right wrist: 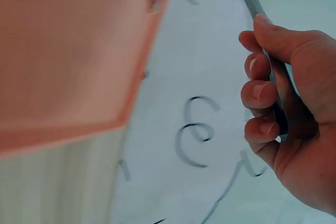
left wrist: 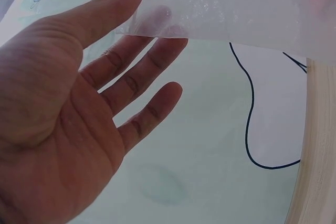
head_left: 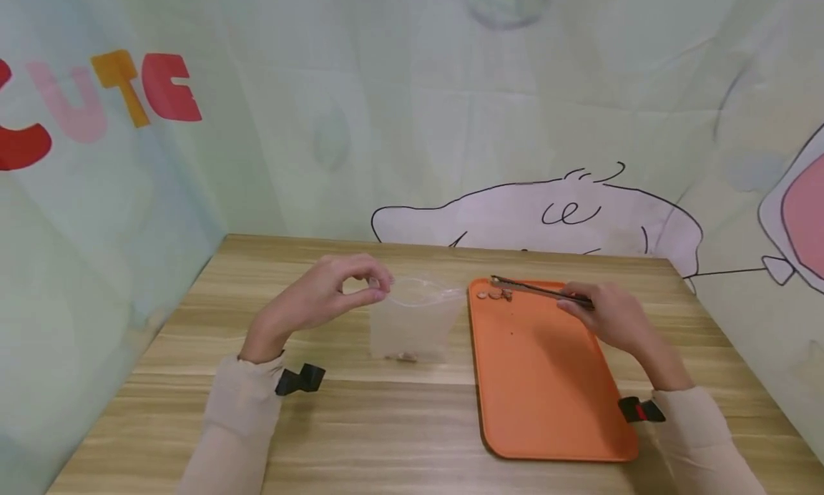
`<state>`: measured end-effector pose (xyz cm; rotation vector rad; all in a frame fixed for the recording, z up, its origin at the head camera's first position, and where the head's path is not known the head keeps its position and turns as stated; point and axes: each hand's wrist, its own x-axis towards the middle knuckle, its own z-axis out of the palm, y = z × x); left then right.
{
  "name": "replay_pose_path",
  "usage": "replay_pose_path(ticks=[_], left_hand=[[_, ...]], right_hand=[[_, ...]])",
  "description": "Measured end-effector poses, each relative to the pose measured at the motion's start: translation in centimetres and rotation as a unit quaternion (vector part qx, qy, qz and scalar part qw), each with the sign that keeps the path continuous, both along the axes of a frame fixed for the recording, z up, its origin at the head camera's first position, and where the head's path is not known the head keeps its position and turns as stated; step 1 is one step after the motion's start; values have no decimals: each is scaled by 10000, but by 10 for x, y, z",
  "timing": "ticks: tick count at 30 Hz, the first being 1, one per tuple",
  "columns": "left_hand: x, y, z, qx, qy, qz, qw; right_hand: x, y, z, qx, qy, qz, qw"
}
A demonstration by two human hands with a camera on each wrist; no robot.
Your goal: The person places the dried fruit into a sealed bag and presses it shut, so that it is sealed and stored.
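My left hand [head_left: 328, 291] pinches the upper edge of a clear zip bag [head_left: 415, 330] between thumb and fingertips. In the left wrist view the bag [left wrist: 210, 9] hangs from that pinch, some fingers showing through the plastic. A small brownish piece [head_left: 407, 356] lies at the bag's bottom. My right hand [head_left: 614, 316] grips slim metal tongs [head_left: 534, 288], fingers wrapped round the handle [right wrist: 279, 87]. The tongs' tips are over the far left corner of an orange tray [head_left: 541, 395], near several small brown pieces [head_left: 495, 295]. Whether the tips hold a piece is too small to tell.
Both the tray and the bag are on a wood-grain table [head_left: 386, 423], with the tray right of the bag. A printed cloth backdrop [head_left: 290, 123] rises behind the table's far edge. Black straps [head_left: 300, 379] sit at both wrists.
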<state>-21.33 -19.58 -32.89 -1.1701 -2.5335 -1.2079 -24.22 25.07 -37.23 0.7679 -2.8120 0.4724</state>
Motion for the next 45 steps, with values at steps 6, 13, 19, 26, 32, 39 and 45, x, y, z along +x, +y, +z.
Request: replay_pose_path(ticks=[6,13,19,26,32,39,45], left_hand=[[-1,2,1,22,61,-37,10000],[-1,3,0,-29,75,-44,10000],[0,3,1,-5,25,5,10000],[-1,1,0,-10,31,40,10000],[-2,1,0,9,67,1,10000],[-2,0,0,11,49,-45,10000],[-1,1,1,19,81,-39,10000]], right_hand=[[19,-31,39,-553,872,666,9924],[28,-61,59,-757,850,1659,9795],[15,-48,47,-973,47,1277,9870],[-2,-17,25,-534,-255,446,9972],[-16,2,-2,-1,-620,-47,9981],[-27,7,-28,449,-872,-158,9951],[-25,5,-30,502,-755,-129,9958]])
